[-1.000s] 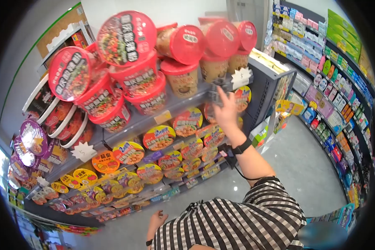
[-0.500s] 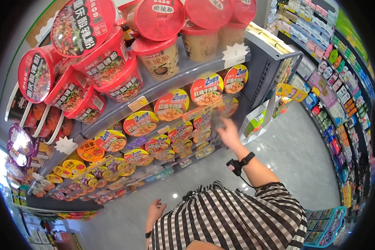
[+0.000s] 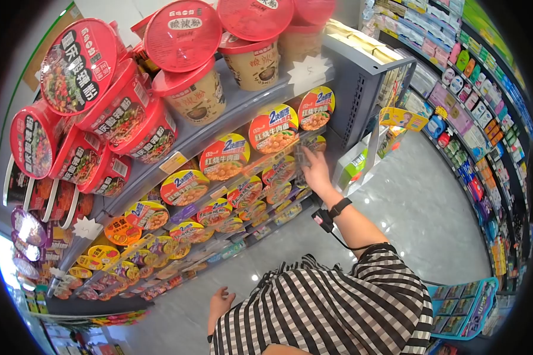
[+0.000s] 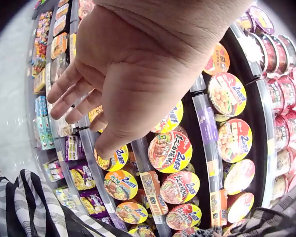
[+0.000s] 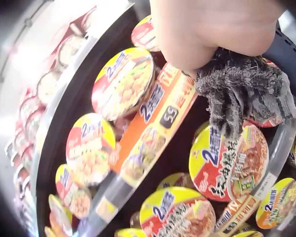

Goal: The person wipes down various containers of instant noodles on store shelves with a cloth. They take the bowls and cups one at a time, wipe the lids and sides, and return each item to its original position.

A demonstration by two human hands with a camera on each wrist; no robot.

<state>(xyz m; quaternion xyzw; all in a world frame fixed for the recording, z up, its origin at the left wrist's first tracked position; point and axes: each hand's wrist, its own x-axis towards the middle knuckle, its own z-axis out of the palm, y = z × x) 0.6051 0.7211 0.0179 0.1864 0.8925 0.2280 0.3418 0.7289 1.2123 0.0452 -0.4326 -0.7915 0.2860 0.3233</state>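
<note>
In the head view my right hand [image 3: 317, 176] is at the right end of the shelf edge below the 2-block noodle bowls [image 3: 273, 129]. The right wrist view shows this hand [image 5: 214, 29] gripping a dark grey fuzzy cloth [image 5: 244, 86], which hangs over the shelf lip beside an orange price strip [image 5: 155, 118]. Red and yellow noodle bowls [image 5: 229, 160] stand below the cloth. My left hand [image 3: 220, 305] hangs low by the body, holding nothing. In the left wrist view that hand [image 4: 133, 74] has loosely bent fingers in front of the shelves, touching no visible item.
Red-lidded noodle tubs [image 3: 189, 89] are stacked on the top shelf, with a white star tag [image 3: 310, 70] at its edge. A yellow sign [image 3: 404, 118] juts out at the shelf's end. Grey floor [image 3: 397, 201] separates it from toiletry shelves [image 3: 474, 106]. A blue rack [image 3: 463, 307] stands lower right.
My right hand has come down from the top shelf's edge, near the star tag, to the edge of the shelf below, with the cloth. The head view has shifted; my left hand stays low.
</note>
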